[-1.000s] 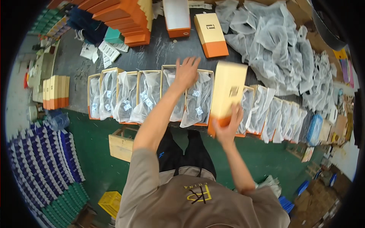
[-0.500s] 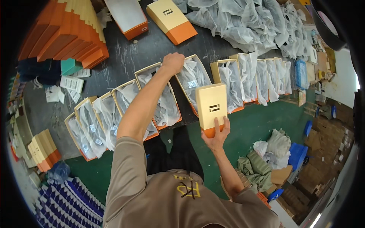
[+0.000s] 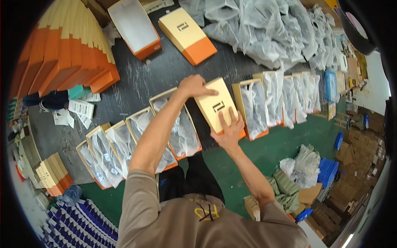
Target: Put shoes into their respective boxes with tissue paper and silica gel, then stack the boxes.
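A cream lid with an orange end (image 3: 216, 105) covers one box in the row on the dark table. My left hand (image 3: 192, 87) grips its far left corner, thumb on the lid's top and fingers over the edge. Across the near end lies my right hand (image 3: 228, 129), gripping the lid with fingers on top and the thumb by the left side. What is inside this box is hidden. Close to my left forearm stands an open box (image 3: 182, 132) holding something in whitish translucent wrapping. On the right is a similar open box (image 3: 253, 107).
Wrapped contents fill several more boxes (image 3: 120, 144) along the near edge. A closed box (image 3: 188, 37) and an upturned lid or open box (image 3: 132, 27) lie farther back. Translucent bags (image 3: 264, 33) are heaped at the far right; orange-and-cream lids (image 3: 70, 53) stack at far left.
My right hand has brought the lid leftward and away from me onto the open box. My left hand has moved slightly and its thumb now lies on the lid.
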The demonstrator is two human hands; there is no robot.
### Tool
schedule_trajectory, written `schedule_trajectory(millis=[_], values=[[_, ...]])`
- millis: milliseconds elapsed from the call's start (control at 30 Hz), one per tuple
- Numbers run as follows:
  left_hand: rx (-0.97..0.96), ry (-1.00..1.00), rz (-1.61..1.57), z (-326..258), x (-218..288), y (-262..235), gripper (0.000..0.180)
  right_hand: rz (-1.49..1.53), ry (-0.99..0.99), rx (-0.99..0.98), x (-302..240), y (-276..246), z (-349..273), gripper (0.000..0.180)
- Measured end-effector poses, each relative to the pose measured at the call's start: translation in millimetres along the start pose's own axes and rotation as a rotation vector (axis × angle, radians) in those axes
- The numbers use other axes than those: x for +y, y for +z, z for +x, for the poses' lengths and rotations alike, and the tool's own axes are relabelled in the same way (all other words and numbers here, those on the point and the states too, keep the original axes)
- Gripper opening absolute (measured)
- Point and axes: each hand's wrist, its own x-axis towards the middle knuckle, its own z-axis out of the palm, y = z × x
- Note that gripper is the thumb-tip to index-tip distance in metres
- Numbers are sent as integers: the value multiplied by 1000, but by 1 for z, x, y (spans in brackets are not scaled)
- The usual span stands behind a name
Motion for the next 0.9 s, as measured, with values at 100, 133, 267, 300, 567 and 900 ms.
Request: schedule_trajectory(millis=[100,133,267,300,567,900], values=[[103,-117,-47,-4,-7,0,75,31,-29,-96,-8,-5,15,73],[133,-151,-31,-10,-13,3,74,71,-45,-140,-9,-8,22,71],[398,-148,40,-36,-24,10,85,443,-96,92,-43,12,216,52],[406,-28,185,-40,-3,8,68,333,-64,108,-42,34,262,63],[992,-88,-494,-76,-59,-59,39,234,133,-186,-33,103,343,118],[419,-114,-407,-7,-74,-79,56,375,-73,199,-71,-65,153,100]])
